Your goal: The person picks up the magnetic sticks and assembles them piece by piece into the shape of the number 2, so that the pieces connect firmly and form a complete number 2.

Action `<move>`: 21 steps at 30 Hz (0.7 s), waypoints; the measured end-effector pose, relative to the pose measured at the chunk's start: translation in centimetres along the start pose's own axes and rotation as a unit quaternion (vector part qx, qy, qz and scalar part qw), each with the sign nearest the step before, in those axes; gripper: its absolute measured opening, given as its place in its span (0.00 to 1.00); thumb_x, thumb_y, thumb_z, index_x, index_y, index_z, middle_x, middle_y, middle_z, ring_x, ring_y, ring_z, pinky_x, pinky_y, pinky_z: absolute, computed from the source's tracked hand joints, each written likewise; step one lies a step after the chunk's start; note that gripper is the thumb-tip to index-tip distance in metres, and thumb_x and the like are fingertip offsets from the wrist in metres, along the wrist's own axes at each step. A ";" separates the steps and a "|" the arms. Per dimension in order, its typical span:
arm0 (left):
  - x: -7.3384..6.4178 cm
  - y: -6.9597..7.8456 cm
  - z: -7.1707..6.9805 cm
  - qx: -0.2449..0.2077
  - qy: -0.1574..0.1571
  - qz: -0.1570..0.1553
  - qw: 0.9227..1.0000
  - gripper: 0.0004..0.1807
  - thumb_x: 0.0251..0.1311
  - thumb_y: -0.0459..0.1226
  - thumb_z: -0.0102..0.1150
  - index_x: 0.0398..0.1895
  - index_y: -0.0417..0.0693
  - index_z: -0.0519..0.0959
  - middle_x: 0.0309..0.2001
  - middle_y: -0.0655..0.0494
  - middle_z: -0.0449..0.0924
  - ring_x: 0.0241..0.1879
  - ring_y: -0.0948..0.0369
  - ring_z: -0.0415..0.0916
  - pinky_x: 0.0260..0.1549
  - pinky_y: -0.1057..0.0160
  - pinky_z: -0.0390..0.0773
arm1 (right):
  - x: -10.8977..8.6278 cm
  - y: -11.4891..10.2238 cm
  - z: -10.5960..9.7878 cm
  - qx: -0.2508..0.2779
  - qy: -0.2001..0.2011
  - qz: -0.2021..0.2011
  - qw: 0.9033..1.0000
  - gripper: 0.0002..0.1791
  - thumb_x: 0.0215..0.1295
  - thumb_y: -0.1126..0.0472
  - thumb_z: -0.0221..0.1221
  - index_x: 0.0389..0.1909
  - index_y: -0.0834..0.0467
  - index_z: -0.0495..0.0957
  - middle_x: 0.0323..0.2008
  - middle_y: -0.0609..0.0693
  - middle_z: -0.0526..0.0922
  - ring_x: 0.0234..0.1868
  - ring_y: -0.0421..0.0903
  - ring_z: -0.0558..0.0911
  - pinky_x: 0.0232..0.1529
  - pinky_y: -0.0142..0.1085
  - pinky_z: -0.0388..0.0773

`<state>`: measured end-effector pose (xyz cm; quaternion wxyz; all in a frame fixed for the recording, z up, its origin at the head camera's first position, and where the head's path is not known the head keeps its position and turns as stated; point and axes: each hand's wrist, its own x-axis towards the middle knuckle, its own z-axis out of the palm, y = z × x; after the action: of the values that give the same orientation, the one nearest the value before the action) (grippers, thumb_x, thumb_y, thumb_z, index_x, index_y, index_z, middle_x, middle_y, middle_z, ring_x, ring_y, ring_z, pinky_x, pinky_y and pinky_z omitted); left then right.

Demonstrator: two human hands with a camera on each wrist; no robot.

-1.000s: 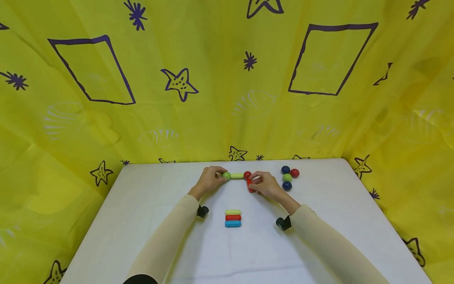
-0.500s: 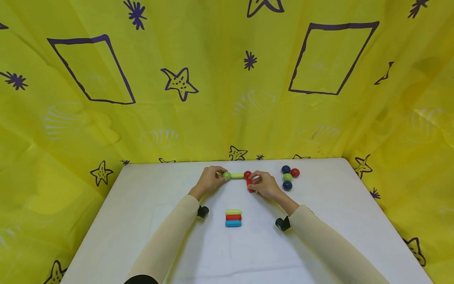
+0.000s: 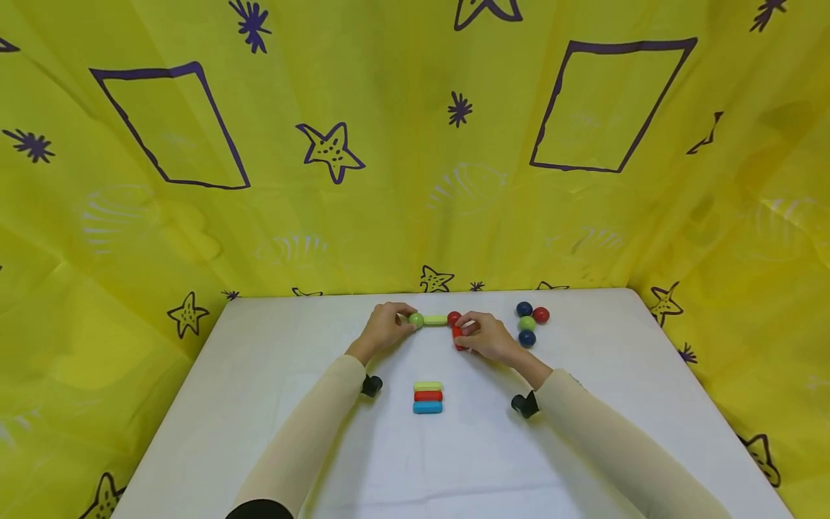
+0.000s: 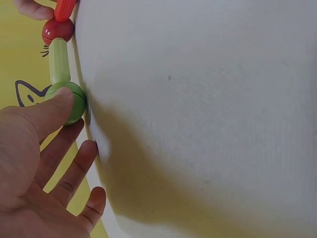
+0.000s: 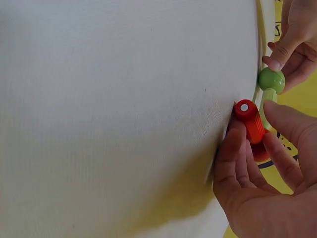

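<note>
At the back of the table, my left hand (image 3: 384,330) pinches a green ball (image 4: 78,105) between thumb and fingers. A light green stick (image 3: 435,321) joins that ball to a red ball (image 3: 453,318) on its right. From the red ball a red stick (image 5: 253,125) points toward the front of the table, and my right hand (image 3: 491,340) grips it. In the right wrist view the stick's free end shows a pale round dot. My fingers partly cover the red ball there.
Three loose sticks, yellow-green (image 3: 428,387), red (image 3: 428,396) and blue (image 3: 428,408), lie side by side nearer the front. Right of my right hand sit two dark blue balls (image 3: 527,337), a red ball (image 3: 541,314) and a green ball (image 3: 527,324). A yellow curtain (image 3: 389,216) hangs behind.
My right wrist has shifted slightly to the right. Both hands keep their hold, and the joined pieces stay in place.
</note>
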<state>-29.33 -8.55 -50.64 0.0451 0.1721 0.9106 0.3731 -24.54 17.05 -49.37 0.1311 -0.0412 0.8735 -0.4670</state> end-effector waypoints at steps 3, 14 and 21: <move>0.0 -0.1 0.1 0.002 -0.002 -0.001 1.000 0.16 0.64 0.37 0.70 0.55 0.46 0.86 0.47 0.55 0.86 0.35 0.59 0.71 0.35 0.64 0.71 | -0.2 -0.3 -0.5 -0.009 -0.031 -0.008 0.999 0.23 0.65 0.64 0.69 0.60 0.58 0.77 0.49 0.59 0.82 0.39 0.50 0.82 0.39 0.37 0.82; 0.1 -0.1 0.1 0.005 0.002 0.006 1.000 0.16 0.64 0.37 0.70 0.54 0.46 0.86 0.46 0.55 0.86 0.34 0.59 0.71 0.34 0.64 0.71 | -1.6 -0.9 -2.8 -0.076 -0.076 -0.107 0.988 0.28 0.66 0.64 0.68 0.66 0.59 0.72 0.53 0.63 0.82 0.48 0.58 0.85 0.46 0.46 0.85; 0.0 0.0 0.0 0.007 0.001 0.005 1.000 0.16 0.64 0.37 0.71 0.54 0.46 0.86 0.46 0.55 0.86 0.34 0.59 0.71 0.34 0.64 0.71 | -3.0 -0.6 -4.4 -0.096 -0.066 -0.162 0.980 0.28 0.66 0.62 0.68 0.65 0.61 0.72 0.53 0.65 0.82 0.44 0.55 0.86 0.45 0.46 0.84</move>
<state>-29.35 -8.54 -50.69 0.0415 0.1768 0.9122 0.3674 -22.86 20.86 -45.96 0.1060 -0.2254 0.8856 -0.3920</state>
